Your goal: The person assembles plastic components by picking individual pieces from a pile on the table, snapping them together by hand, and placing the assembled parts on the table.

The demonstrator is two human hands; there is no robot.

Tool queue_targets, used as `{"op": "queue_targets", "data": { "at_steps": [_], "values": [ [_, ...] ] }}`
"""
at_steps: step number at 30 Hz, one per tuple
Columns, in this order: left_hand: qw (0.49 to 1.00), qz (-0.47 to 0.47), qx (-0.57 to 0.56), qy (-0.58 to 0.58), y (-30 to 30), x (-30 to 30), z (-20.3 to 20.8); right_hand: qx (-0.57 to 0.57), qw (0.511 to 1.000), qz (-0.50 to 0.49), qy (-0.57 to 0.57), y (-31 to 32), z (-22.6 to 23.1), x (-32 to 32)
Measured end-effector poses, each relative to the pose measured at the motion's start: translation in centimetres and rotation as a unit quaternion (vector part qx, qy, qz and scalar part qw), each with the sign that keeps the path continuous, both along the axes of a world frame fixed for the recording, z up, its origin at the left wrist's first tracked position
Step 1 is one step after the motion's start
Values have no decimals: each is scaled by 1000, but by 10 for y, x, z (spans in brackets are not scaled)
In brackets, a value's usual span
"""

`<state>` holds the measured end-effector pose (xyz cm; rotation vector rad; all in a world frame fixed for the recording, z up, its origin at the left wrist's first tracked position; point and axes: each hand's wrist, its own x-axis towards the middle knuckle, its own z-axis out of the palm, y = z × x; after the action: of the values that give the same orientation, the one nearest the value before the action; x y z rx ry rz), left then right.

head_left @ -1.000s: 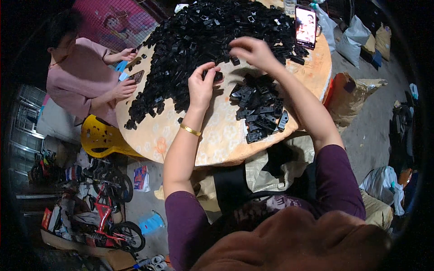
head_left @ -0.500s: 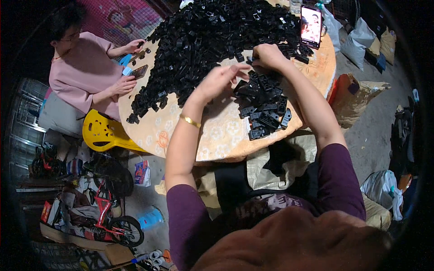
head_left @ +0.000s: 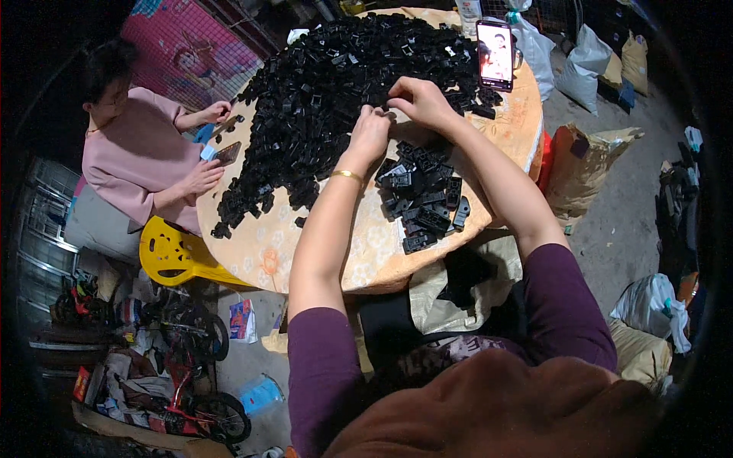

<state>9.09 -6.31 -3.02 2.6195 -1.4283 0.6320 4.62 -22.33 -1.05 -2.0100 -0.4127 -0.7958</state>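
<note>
My left hand (head_left: 369, 133) and my right hand (head_left: 424, 104) meet at the near edge of a large heap of black plastic parts (head_left: 336, 84) on a round table. Fingers of both hands are closed in a pinch, with a small black plastic part between them, mostly hidden by the fingertips and dark against the heap. Just below my hands, near the table's front edge, lies a smaller pile of larger black plastic pieces (head_left: 427, 195), blocky and loosely stacked. A gold-coloured bracelet (head_left: 347, 175) circles my left wrist.
A patterned orange-cream cloth (head_left: 366, 252) covers the table. A lit phone (head_left: 495, 57) stands upright at the far right. At left, a person in pink (head_left: 145, 153) handles small parts beside a yellow stool (head_left: 172, 252). Sacks (head_left: 576, 168) stand on the floor at right.
My left hand has moved right and up to meet my right hand, its fingers closing from a loose spread. My right hand has shifted slightly left. The view has tilted a little.
</note>
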Motion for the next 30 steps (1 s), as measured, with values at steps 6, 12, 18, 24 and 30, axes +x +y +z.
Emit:
{"op": "queue_targets", "data": {
  "at_steps": [6,12,18,24,30],
  "values": [
    [996,48,64,34,12,-10,12,-38,999,21,-6,8,7,-7],
    [960,57,-217,171,23,-14,21,33,996,79,9,13,-1,-3],
    [657,-9,-550,515,39,-56,32,65,984,161,40,37,2,-18],
    [432,-72,-626,646,56,-54,29,-21,985,165,-53,48,19,-36],
    [492,-124,-494,706,63,-65,36,-13,972,191,-138,49,19,-37]
  ]
}}
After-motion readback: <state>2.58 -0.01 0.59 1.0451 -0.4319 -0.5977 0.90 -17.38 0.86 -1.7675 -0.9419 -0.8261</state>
